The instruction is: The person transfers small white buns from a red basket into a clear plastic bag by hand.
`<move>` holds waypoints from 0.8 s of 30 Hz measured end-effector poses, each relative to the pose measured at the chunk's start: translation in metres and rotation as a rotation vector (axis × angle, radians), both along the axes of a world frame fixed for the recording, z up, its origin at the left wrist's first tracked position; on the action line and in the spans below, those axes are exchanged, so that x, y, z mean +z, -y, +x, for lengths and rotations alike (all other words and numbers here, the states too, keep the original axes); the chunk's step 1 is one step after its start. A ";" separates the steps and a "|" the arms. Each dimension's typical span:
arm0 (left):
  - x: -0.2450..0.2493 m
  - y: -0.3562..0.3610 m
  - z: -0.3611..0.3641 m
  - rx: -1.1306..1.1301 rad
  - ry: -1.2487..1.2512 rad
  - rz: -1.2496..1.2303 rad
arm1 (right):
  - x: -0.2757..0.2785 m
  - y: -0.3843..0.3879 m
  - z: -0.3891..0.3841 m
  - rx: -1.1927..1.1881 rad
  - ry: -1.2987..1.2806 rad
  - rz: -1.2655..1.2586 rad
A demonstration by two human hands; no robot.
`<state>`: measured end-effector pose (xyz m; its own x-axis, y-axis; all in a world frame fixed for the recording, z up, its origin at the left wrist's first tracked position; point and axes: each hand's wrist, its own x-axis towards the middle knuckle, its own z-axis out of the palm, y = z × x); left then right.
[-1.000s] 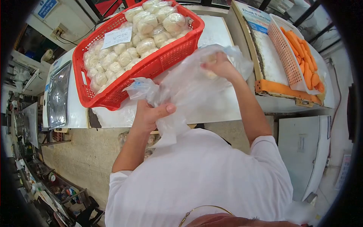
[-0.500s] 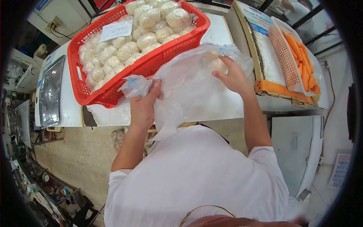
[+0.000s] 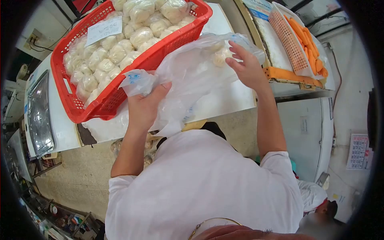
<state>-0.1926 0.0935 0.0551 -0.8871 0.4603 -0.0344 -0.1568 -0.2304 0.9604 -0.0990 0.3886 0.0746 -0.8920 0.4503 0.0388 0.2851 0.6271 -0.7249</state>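
Observation:
A large clear plastic bag (image 3: 188, 76) is spread over the white worktop in front of me. My left hand (image 3: 144, 108) grips its gathered edge at the left, thumb on top, by the near wall of a red plastic basket (image 3: 172, 49). Inside the far right part of the bag is a pale round ball (image 3: 221, 57). My right hand (image 3: 249, 69) is just right of this ball, its fingers apart and thumb pointing toward it. The basket is heaped with similar pale balls (image 3: 118, 52) in clear plastic, with a handwritten paper label (image 3: 104, 30) on top.
A peach-coloured basket (image 3: 286, 40) of carrots (image 3: 306, 42) stands on a box at the right. A clear-topped panel (image 3: 40, 116) is at the worktop's left. Bagged items lie on the floor below, and another person (image 3: 314, 196) is at the lower right.
The camera view has shifted, so the basket and worktop sit further left. My right hand's fingers have spread away from the ball, which shows more clearly. My left hand keeps hold of the bag.

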 end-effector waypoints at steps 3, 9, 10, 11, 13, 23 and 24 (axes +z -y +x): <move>0.005 -0.004 0.004 0.074 0.003 0.017 | -0.006 -0.018 -0.019 0.081 -0.022 -0.100; -0.003 -0.011 0.019 0.109 -0.072 -0.143 | -0.053 -0.034 -0.054 0.425 0.134 0.553; -0.005 -0.013 0.024 0.117 -0.034 -0.098 | -0.057 -0.036 -0.058 0.399 0.141 0.562; -0.007 -0.016 0.029 0.123 0.006 -0.052 | -0.060 -0.038 -0.060 0.372 0.149 0.570; -0.008 -0.020 0.037 0.179 -0.001 -0.044 | -0.063 -0.048 -0.065 0.363 0.109 0.549; -0.005 -0.038 0.051 0.099 -0.060 -0.454 | -0.073 -0.066 -0.055 0.250 -0.058 0.619; -0.006 -0.039 0.050 0.107 -0.065 -0.452 | -0.056 -0.064 -0.052 0.254 -0.066 0.622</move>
<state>-0.1426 0.1323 0.0486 -0.9356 0.3179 -0.1533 -0.0914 0.2014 0.9752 -0.1511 0.4521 0.0185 -0.9542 0.1030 0.2809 0.0411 0.9751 -0.2179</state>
